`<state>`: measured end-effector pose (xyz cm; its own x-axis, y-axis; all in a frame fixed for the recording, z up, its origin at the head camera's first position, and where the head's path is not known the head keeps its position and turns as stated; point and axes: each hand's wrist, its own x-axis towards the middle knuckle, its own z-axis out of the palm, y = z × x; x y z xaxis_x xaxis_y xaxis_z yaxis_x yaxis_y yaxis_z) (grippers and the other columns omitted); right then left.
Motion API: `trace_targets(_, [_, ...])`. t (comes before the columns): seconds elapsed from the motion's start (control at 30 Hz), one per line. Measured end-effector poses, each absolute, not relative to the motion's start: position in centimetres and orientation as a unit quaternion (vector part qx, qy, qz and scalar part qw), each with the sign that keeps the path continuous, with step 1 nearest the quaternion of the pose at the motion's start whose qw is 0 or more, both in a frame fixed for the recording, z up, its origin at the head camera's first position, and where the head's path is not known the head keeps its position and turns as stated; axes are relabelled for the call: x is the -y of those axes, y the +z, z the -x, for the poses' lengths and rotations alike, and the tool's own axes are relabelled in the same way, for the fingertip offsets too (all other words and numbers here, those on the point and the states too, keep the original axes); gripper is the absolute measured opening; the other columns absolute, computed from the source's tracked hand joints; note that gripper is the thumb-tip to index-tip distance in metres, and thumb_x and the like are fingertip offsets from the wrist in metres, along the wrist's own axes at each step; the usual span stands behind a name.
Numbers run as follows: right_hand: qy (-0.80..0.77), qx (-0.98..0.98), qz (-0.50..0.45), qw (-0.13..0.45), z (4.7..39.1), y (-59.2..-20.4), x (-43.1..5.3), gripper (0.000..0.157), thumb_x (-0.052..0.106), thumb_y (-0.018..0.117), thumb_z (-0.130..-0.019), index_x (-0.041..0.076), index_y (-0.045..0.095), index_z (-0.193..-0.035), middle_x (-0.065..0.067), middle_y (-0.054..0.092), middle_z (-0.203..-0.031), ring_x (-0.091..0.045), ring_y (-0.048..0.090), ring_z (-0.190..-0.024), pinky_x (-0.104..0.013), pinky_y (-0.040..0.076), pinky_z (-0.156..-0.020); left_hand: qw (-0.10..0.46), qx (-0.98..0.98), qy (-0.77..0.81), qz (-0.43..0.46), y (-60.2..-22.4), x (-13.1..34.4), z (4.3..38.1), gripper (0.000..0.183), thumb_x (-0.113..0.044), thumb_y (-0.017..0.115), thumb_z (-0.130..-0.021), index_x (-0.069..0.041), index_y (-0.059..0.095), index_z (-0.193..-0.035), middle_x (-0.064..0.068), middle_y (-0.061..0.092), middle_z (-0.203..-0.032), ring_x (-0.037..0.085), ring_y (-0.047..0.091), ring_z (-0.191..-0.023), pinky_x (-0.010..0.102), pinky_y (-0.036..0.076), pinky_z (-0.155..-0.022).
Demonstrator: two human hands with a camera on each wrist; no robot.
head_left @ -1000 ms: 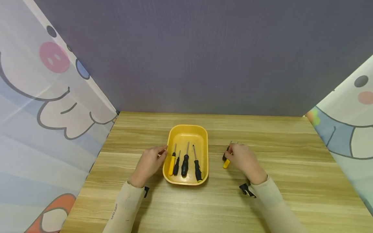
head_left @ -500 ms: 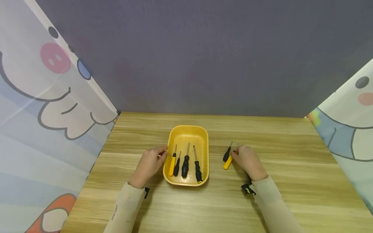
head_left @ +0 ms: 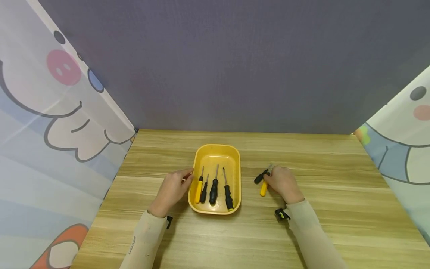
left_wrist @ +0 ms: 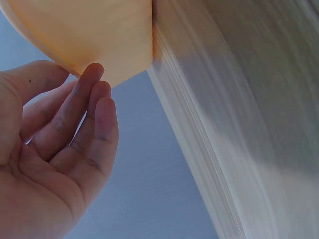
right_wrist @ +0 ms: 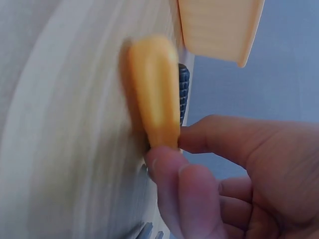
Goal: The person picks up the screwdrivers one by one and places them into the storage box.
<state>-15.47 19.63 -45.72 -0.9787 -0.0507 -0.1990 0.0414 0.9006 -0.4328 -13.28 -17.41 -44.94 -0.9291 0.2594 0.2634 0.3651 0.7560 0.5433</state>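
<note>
At the left rim of a yellow tray [head_left: 214,213], my left hand [head_left: 172,188] has its fingertips against the side; the left wrist view shows loosely bent fingers and thumb at the outer wall [left_wrist: 104,40]. My right hand [head_left: 283,183] pinches a yellow-handled screwdriver [head_left: 264,189] between thumb and fingers, close to the tabletop. Its handle [right_wrist: 157,84] points away from the palm in the right wrist view. Just left of it lies a small black-handled screwdriver [head_left: 259,178], its shaft partly hidden by the hand and the yellow screwdriver.
Inside the tray lie a yellow screwdriver [head_left: 199,191] and several black ones, among them a large black screwdriver [head_left: 213,191], shafts pointing away from me. The wooden table [head_left: 322,168] meets a grey panel [head_left: 235,74] at the back, with printed cloth [head_left: 60,130] at both sides.
My right hand has shifted slightly and taken hold of the yellow screwdriver, whose handle has swung right. The black screwdriver beside it has turned, its handle moving left. The left hand stays in place.
</note>
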Motion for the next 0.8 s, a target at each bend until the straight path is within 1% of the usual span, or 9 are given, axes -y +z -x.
trace_targets(0.13, [-0.235, -0.965, -0.008, 0.12, 15.5, -45.9, -19.6, 0.041, 0.021, 0.062, -0.094, 0.008, 0.06, -0.055, 0.001, 0.05, -0.041, -0.012, 0.048, -0.036, -0.023, 0.038, -0.038, 0.087, 0.933, -0.307, 0.167, -45.0, 17.4, 13.3, 0.027, -0.006, 0.07, -0.095, 0.002, 0.071, -0.12, 0.013, 0.073, -0.103, 0.02, 0.07, -0.086, 0.032, 0.06, -0.071])
trace_targets(0.23, [-0.242, -0.962, -0.011, 0.126, 15.5, -46.0, -19.7, 0.038, 0.02, 0.062, -0.093, 0.008, 0.06, -0.057, 0.002, 0.05, -0.041, -0.011, 0.047, -0.036, -0.022, 0.037, -0.037, 0.083, 0.933, -0.308, 0.166, -45.1, 17.4, 13.2, 0.027, -0.007, 0.07, -0.095, 0.002, 0.07, -0.121, 0.012, 0.073, -0.105, 0.019, 0.07, -0.086, 0.032, 0.06, -0.072])
trace_targets(0.43, [-0.24, -0.962, -0.007, 0.13, 15.4, -45.8, -19.9, 0.042, 0.024, 0.062, -0.094, 0.01, 0.061, -0.055, 0.004, 0.047, -0.039, -0.01, 0.044, -0.034, -0.021, 0.034, -0.036, 0.077, 0.934, -0.308, 0.165, -44.9, 17.4, 13.2, 0.027, -0.008, 0.068, -0.096, 0.001, 0.07, -0.121, 0.012, 0.073, -0.105, 0.018, 0.069, -0.086, 0.031, 0.06, -0.072])
trace_targets(0.63, [-0.242, -0.962, -0.005, 0.125, 15.1, -44.5, -19.6, 0.042, 0.025, 0.061, -0.093, 0.009, 0.061, -0.053, 0.003, 0.047, -0.04, -0.012, 0.044, -0.036, -0.023, 0.035, -0.039, 0.079, 0.934, -0.305, 0.167, -44.8, 17.4, 13.3, 0.027, -0.007, 0.069, -0.096, 0.002, 0.07, -0.121, 0.013, 0.073, -0.104, 0.018, 0.069, -0.086, 0.031, 0.06, -0.071])
trace_targets(0.8, [-0.244, -0.962, 0.019, 0.118, 14.5, -42.8, -18.6, 0.044, 0.027, 0.06, -0.093, 0.008, 0.062, -0.053, 0.003, 0.046, -0.039, -0.013, 0.041, -0.037, -0.025, 0.033, -0.04, 0.076, 0.935, -0.303, 0.167, -44.8, 17.4, 13.3, 0.028, -0.008, 0.069, -0.096, 0.002, 0.07, -0.122, 0.012, 0.073, -0.104, 0.018, 0.069, -0.086, 0.03, 0.06, -0.071])
